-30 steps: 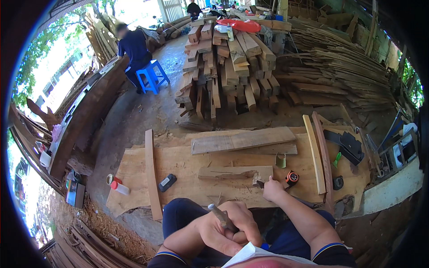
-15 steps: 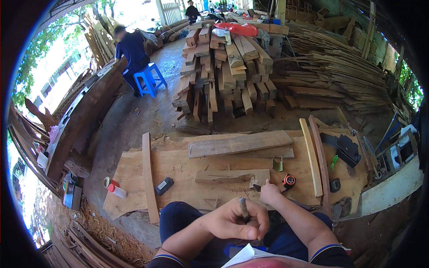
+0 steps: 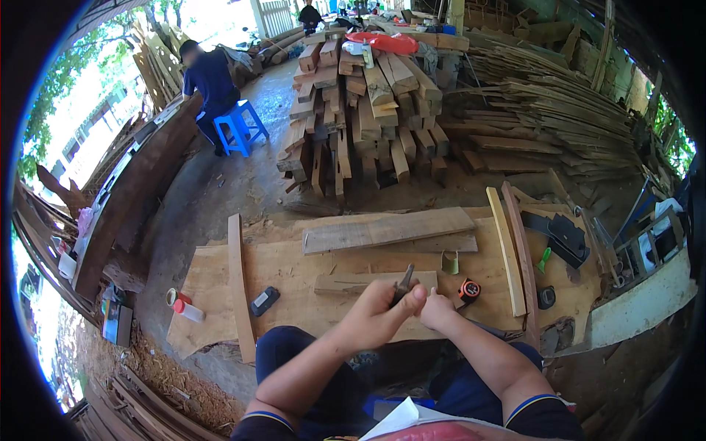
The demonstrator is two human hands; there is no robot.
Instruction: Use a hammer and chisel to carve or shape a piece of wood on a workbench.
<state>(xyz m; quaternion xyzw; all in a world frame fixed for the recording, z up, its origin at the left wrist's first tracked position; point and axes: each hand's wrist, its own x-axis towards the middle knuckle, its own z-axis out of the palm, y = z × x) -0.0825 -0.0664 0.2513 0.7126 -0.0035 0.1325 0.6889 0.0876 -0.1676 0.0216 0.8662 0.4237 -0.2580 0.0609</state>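
Observation:
My left hand (image 3: 382, 312) is closed around a slim dark tool (image 3: 403, 283) with a narrow upper end, held up over a short wooden block (image 3: 342, 282); its kind does not show clearly. Close by on the right, my right hand (image 3: 439, 309) has its fingers closed at the block's right end. Whatever it grips is hidden. The block lies on a wide, rough-edged wooden slab (image 3: 294, 294) before my knees. Just right of my right hand is an orange and black tape measure (image 3: 468, 290). A small curved greenish piece (image 3: 450, 262) stands behind it.
Boards (image 3: 390, 229) and a pale strip (image 3: 506, 250) lie on the slab. A dark box-shaped tool (image 3: 265, 300) and a red-capped jar (image 3: 188, 309) sit left. Stacked beams (image 3: 368, 110) rise beyond. A person (image 3: 211, 84) sits on a blue stool (image 3: 241, 128).
My left hand has moved forward and slightly left, over the block, and its tool now tilts forward. My right hand stays near the block's end. The whole view has shifted slightly.

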